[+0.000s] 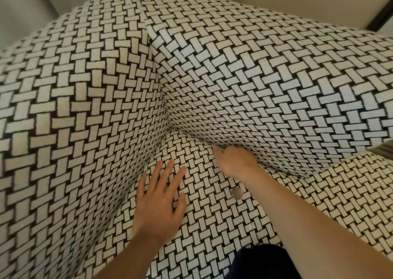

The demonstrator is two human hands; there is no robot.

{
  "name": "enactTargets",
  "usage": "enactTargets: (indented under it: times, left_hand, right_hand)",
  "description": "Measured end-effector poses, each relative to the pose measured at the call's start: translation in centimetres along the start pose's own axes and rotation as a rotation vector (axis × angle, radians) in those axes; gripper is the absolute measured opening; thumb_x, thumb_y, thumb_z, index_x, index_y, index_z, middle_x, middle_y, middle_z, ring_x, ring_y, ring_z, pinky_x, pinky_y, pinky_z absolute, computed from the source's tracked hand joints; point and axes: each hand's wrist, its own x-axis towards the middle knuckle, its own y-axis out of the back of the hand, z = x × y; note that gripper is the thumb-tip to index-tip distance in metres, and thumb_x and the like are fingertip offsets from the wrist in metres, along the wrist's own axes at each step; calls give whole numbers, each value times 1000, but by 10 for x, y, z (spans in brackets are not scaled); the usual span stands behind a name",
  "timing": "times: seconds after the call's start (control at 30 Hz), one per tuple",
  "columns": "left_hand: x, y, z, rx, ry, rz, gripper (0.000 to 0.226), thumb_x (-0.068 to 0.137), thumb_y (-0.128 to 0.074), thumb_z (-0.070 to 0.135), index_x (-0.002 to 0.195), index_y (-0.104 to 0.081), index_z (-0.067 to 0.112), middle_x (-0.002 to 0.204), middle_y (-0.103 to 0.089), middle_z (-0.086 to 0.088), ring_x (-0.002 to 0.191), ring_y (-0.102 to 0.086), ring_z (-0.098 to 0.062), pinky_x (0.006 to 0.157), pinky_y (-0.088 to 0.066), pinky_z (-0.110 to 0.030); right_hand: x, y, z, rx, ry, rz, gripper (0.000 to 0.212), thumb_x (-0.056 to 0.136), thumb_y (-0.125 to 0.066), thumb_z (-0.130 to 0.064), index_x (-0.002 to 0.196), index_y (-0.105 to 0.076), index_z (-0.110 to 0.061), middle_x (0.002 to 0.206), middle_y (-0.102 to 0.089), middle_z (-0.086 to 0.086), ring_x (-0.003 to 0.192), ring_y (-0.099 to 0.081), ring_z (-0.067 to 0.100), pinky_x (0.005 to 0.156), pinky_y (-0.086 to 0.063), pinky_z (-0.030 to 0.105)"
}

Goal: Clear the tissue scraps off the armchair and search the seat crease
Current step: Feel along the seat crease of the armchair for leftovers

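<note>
Presses the armchair [204, 217] seat down with the left hand [158, 204], fingers straight and spread, in the lower middle of the frame. Digs into the seat crease [191, 135] right of centre with the right hand [236, 161], fingers hidden in the fold, so cannot tell if gripping anything. Seems soft and yielding there, easy to part with flat fingers; best to pinch lightly the small pale round bit [237, 193] just below the right hand, perhaps a tissue scrap, probably very light.

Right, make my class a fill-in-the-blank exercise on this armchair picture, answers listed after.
The left hand lies flat and holds ____.
The right hand has its fingers tucked into the ____ of the seat.
A small round object lies on the seat beside the ____ wrist.
Answers: nothing; crease; right.
</note>
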Motion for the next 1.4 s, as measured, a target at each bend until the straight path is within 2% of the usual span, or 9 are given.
enactTargets:
  times: [0.07,0.17,0.37,0.6,0.73,0.87,0.97,1.17,1.4]
  left_hand:
    - [0,1,1,0,1,3,56,96,-4,50,148,-19,35,156,-20,5,145,-10,-16,111,-13,-48]
    - [1,1,0,7,5,-5,56,96,-4,51,148,-18,35,156,-20,5,145,-11,-17,110,-13,-48]
    - [1,0,0,-3,0,1,55,96,-7,49,148,-19,35,156,-20,5,145,-11,-17,111,-13,-49]
    - [1,-1,0,-12,-7,11,55,94,-21,46,147,-18,36,156,-19,5,145,-9,-17,111,-12,-48]
    - [1,-1,1,-27,-12,9,55,94,-21,46,148,-19,36,156,-19,5,145,-10,-17,111,-12,-49]
    - [1,-1,0,-32,-12,13,55,94,-20,46,148,-20,36,156,-20,5,145,-10,-18,111,-12,-49]
    - [1,-1,0,-35,-12,12,55,94,-19,46,148,-19,36,156,-19,5,145,-10,-18,111,-12,-49]
    - [1,-2,-1,-24,-13,17,55,94,-19,47,147,-19,35,156,-20,4,145,-11,-19,111,-13,-49]
    - [1,-4,0,-19,-21,15,56,93,-21,46,148,-20,34,156,-20,4,145,-11,-19,110,-13,-49]
  right_hand:
    - [5,2,-6,-69,-1,-24,62,99,-14,-49,88,-59,-8,89,-61,8,79,-52,21,73,-42,29]
    - [10,-2,-11,-101,-28,-32,65,98,-14,-50,109,-60,-5,109,-63,12,95,-57,25,82,-44,32]
    - [2,-3,4,3,6,-82,70,96,-19,-58,144,-28,-8,146,-39,15,133,-37,30,109,-33,39]
    - [12,8,15,315,26,-314,66,96,-39,-48,149,-22,-13,154,-25,5,142,-22,22,114,-19,32]
    - [23,-5,12,116,-68,-260,78,93,-24,-61,151,-10,-10,158,-7,10,145,-6,28,118,-9,46]
    - [27,-13,-6,4,-138,-136,79,92,-12,-61,147,-25,-5,153,-22,17,140,-21,35,116,-17,49]
    - [33,-13,-15,104,-182,-201,79,92,-14,-60,149,-19,-5,155,-18,17,141,-17,35,116,-17,48]
    - [21,11,3,332,-105,-338,69,95,-39,-53,147,-27,-10,152,-30,8,139,-29,26,113,-25,37]
    - [2,-2,23,405,118,-89,56,94,-46,-45,142,-40,-17,146,-41,0,135,-36,19,113,-28,32]
